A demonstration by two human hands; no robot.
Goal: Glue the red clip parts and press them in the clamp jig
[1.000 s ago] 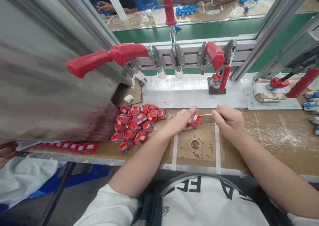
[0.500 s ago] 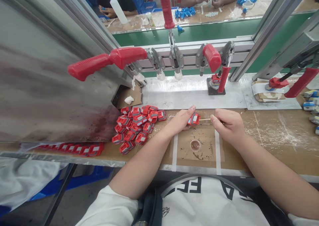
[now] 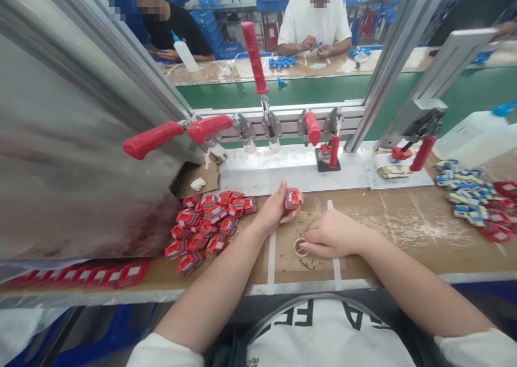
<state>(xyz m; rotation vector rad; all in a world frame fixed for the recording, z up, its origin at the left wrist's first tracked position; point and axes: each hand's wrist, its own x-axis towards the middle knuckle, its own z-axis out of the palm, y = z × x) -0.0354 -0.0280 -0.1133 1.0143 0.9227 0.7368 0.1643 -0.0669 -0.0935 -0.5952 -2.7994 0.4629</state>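
My left hand (image 3: 276, 212) grips a small red and grey plastic housing (image 3: 293, 198), holding it up above the bench with its recessed face towards me. Low over the board, my right hand (image 3: 337, 235) is closed in a pinch, fingertips at the small round cup (image 3: 297, 249) of brownish liquid. The thin wooden stick in that hand is mostly hidden by the fingers; its tip is at the cup. A heap of similar red housings (image 3: 205, 224) lies left of my left forearm.
Red-handled toggle clamps (image 3: 254, 60) stand on a metal frame behind a metal plate (image 3: 262, 174). A row of red pieces (image 3: 89, 274) lines the bench's left edge. Blue-and-yellow parts (image 3: 464, 189) and a white bottle (image 3: 468, 135) sit at right. Co-workers (image 3: 315, 25) sit opposite.
My right hand has moved down and left, from beside the housing to the cup, taking the stick with it. The left hand has turned the housing's face towards me. My view has tilted up.
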